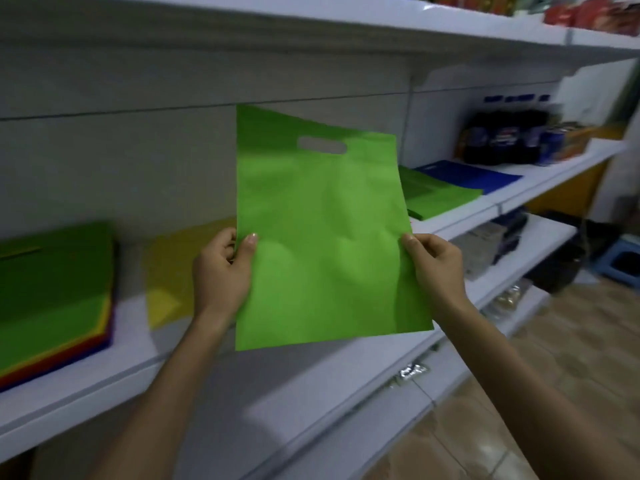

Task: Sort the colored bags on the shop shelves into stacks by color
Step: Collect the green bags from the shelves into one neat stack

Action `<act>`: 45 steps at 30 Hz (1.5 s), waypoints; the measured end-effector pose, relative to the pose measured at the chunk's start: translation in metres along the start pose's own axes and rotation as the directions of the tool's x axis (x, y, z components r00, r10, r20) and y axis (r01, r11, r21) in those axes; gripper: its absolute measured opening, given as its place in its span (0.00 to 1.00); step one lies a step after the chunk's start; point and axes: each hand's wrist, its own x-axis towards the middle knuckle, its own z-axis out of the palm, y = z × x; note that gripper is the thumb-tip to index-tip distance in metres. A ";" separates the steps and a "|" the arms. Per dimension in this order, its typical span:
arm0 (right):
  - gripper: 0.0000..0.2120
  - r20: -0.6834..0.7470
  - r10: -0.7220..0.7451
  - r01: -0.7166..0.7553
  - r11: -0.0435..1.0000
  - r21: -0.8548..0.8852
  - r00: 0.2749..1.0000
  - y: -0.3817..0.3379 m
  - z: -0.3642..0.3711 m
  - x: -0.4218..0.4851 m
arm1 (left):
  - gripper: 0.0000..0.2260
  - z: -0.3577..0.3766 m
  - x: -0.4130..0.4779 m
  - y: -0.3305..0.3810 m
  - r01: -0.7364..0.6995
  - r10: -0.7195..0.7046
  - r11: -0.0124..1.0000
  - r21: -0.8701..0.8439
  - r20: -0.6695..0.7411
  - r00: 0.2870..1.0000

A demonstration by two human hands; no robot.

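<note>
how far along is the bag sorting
Done so far: a green stack, a blue stack and a yellow bag lie on the shelf. In progress: one green bag is held up, pinched at both side edges. Left: the mixed pile at far left, green over yellow, red, blue.

Both bare forearms reach up and forward, rising from below the green bag [322,216]. The left hand [221,271] pinches the bag's left edge, thumb on its front and fingers curled behind. The right hand [437,268] pinches the right edge at about the same height, thumb likewise in front.
</note>
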 end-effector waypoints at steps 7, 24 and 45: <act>0.07 -0.097 -0.080 0.063 0.984 -0.167 0.992 0.021 -0.118 0.029 | 0.09 0.107 -0.023 0.037 0.037 -0.029 0.998 -0.058 0.131 0.991; 0.08 0.076 -0.130 0.151 0.814 -0.561 0.989 0.029 -0.155 0.279 | 0.14 0.281 0.132 0.031 0.011 -0.083 0.950 0.312 0.219 0.972; 0.16 0.568 0.044 0.454 0.551 -0.700 0.822 0.125 -0.089 0.533 | 0.07 0.385 0.232 -0.021 0.315 -0.404 0.885 0.343 0.230 0.885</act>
